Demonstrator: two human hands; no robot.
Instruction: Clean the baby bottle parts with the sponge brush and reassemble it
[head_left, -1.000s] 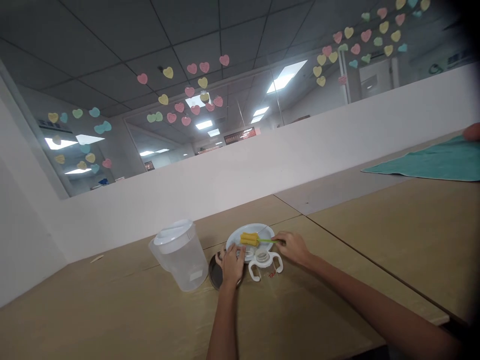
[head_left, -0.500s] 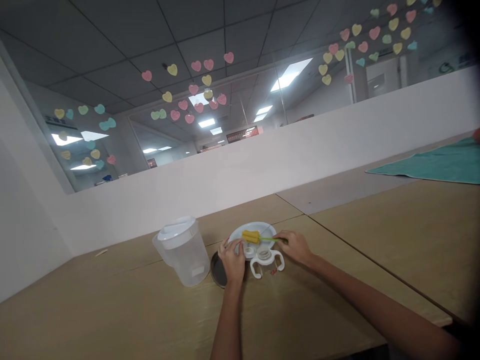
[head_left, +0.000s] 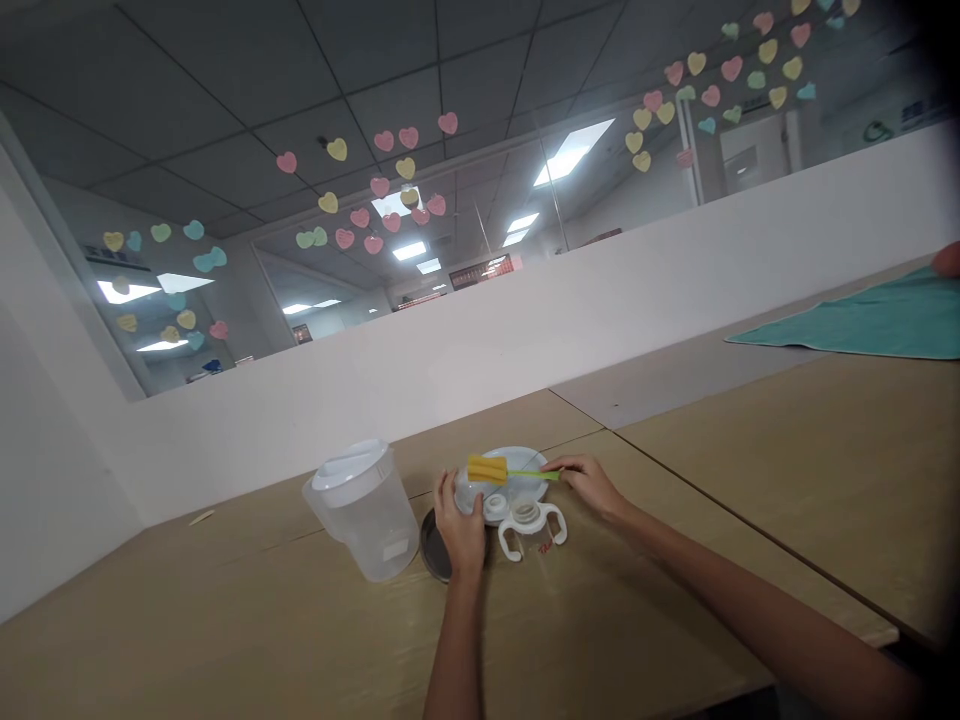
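Note:
A sponge bottle brush (head_left: 488,470), with a yellow head and a thin green handle, is held level by my right hand (head_left: 592,484), whose fingers close on the handle's end. The yellow head points left, over a white plate (head_left: 534,462). Just left of the head is my left hand (head_left: 459,530), fingers and thumb apart, with nothing seen in its grasp. In front of the plate stands a clear baby bottle (head_left: 531,530) with white twin handles and an uncovered mouth. A small white bottle part (head_left: 495,506) sits beside it, close to my left thumb.
A translucent lidded pitcher (head_left: 367,515) stands left of my left hand. A dark round dish (head_left: 435,548) lies partly behind that hand. Far right, a teal cloth (head_left: 862,322) covers part of the table (head_left: 660,620). A white wall (head_left: 450,350) runs behind.
The brush has shifted left, its yellow head now closer to my left hand. My left fingers have spread from a closer, pinched pose. The view has tilted slightly.

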